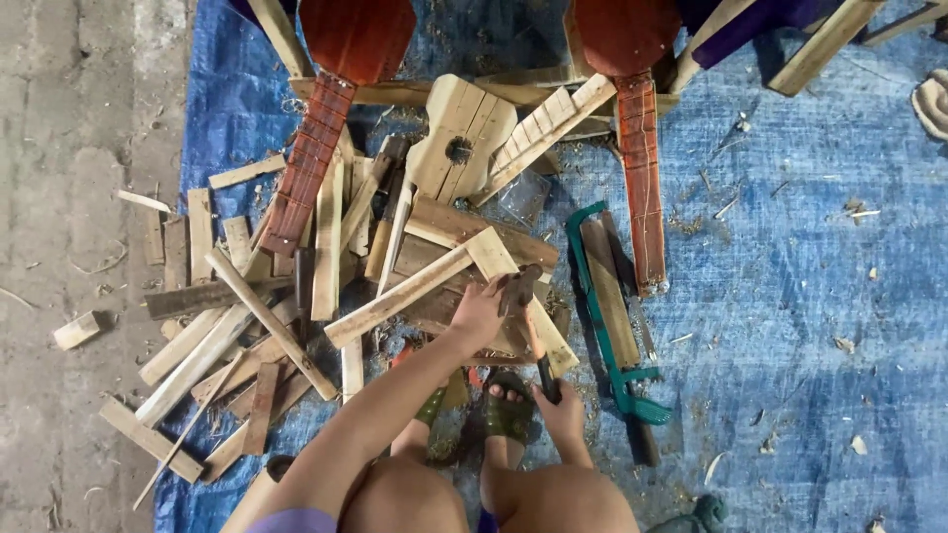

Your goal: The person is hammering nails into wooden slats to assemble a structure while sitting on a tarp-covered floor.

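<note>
My left hand presses down on a pale wooden strip that lies across a pile of wood pieces. My right hand grips the dark handle of a hammer, whose head rests near the strip's joined end, right beside my left fingers. My sandalled foot stands just below the work. An unpainted small guitar-shaped body lies beyond the pile.
Two red-brown small guitars lie left and right of the unpainted one. A green hacksaw lies to the right on the blue tarp. Many wood offcuts spread left toward the concrete floor.
</note>
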